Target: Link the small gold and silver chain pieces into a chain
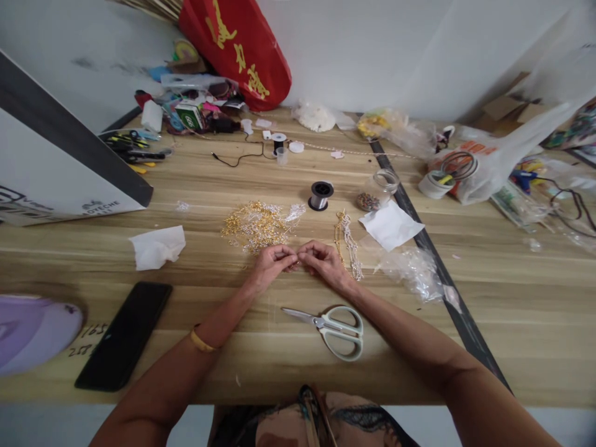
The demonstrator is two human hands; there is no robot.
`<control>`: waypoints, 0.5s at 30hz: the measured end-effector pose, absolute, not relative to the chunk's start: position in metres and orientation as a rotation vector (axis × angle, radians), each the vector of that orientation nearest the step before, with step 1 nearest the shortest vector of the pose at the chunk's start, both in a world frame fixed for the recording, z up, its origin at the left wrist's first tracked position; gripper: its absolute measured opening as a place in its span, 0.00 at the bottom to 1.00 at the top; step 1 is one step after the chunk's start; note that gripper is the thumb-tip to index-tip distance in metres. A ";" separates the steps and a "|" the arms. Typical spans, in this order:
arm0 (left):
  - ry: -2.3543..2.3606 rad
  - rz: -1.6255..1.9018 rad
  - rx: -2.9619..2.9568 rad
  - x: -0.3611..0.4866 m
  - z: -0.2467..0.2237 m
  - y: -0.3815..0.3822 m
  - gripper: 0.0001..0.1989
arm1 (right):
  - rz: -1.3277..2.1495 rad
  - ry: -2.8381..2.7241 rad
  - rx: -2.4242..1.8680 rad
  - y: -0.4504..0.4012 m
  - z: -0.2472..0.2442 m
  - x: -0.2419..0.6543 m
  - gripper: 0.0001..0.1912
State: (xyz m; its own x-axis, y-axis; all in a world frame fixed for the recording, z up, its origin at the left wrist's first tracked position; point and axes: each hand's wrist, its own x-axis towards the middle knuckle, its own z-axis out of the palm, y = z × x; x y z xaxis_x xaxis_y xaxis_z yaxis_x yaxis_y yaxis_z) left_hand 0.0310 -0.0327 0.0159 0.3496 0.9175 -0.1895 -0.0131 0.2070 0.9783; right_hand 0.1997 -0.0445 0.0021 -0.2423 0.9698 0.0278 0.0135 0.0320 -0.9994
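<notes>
My left hand (pixel 274 262) and my right hand (pixel 322 259) meet fingertip to fingertip above the wooden table, both closed in a pinch. Something tiny and reddish shows under the fingers, too small to name. Just beyond my left hand lies a heap of gold and silver chains (pixel 257 226). Beside my right hand are a gold chain (pixel 339 239) and a silver chain (pixel 352 248), laid out lengthwise. Scissors (pixel 321 323) with pale handles lie between my forearms. A spool of thin wire (pixel 321 196) stands behind the hands.
A black phone (pixel 125 335) and a crumpled tissue (pixel 157 248) are at left. Right of the hands lie white paper (pixel 392 225), clear plastic bags (pixel 412 272) and a tipped jar of beads (pixel 376 191). A large box (pixel 60 149) stands at far left.
</notes>
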 end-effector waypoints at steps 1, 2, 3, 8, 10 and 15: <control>1.008 0.826 1.179 0.031 0.016 -0.033 0.13 | 1.356 -1.411 -1.074 -0.044 0.002 0.200 0.14; 1.013 0.823 1.185 0.032 0.016 -0.033 0.13 | 1.359 -1.406 -1.073 -0.044 0.002 0.200 0.14; 1.019 0.821 1.191 0.032 0.016 -0.033 0.13 | 1.368 -1.397 -1.072 -0.044 0.002 0.199 0.14; 1.025 0.806 1.205 0.031 0.017 -0.034 0.13 | 1.437 -1.318 -1.058 -0.043 0.001 0.199 0.16; 1.022 0.801 1.203 0.031 0.016 -0.033 0.12 | 1.449 -1.282 -1.042 -0.043 -0.001 0.199 0.16; 1.034 0.812 1.178 0.033 0.006 -0.032 0.13 | 1.442 -1.250 -1.039 -0.043 -0.004 0.198 0.17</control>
